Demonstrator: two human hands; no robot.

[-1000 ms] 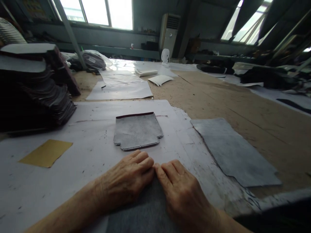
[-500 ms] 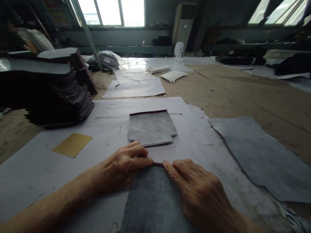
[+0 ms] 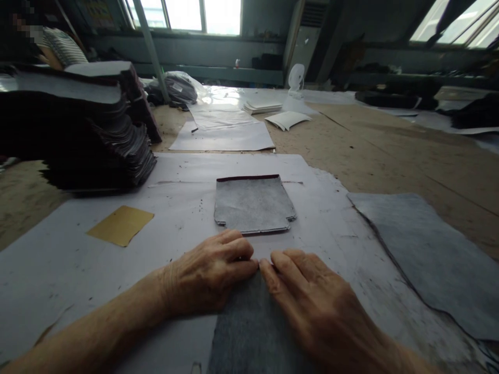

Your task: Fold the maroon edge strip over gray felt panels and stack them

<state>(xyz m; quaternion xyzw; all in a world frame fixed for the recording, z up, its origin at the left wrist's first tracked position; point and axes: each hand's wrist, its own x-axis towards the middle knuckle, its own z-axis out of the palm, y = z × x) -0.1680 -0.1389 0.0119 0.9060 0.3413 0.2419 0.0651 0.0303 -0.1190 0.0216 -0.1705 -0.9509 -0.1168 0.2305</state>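
A grey fabric-backed piece (image 3: 253, 332) lies in front of me on white paper, running off the bottom of the view. My left hand (image 3: 214, 272) is closed, with its thumb and finger pinching the far edge of this piece. Right beside it, my right hand (image 3: 307, 291) grips the same edge, its thumb and fingertips almost meeting the left thumb. Most of that edge is hidden under the fingers. Just beyond the hands lies a small stack of cut grey pieces (image 3: 251, 205) with a dark red folded strip along the far side and notched near corners.
A tall stack of dark sheets (image 3: 113, 140) stands at the left, near a tan card (image 3: 121, 225). Another grey piece (image 3: 424, 244) lies at the right. Farther back are white sheets (image 3: 222, 137), a white fan (image 3: 296, 80) and a person in a striped sleeve (image 3: 64, 47).
The view has swung left. Half a second ago the hands were apart with a dark red folded edge between them; now the fingertips have come together again, covering it.
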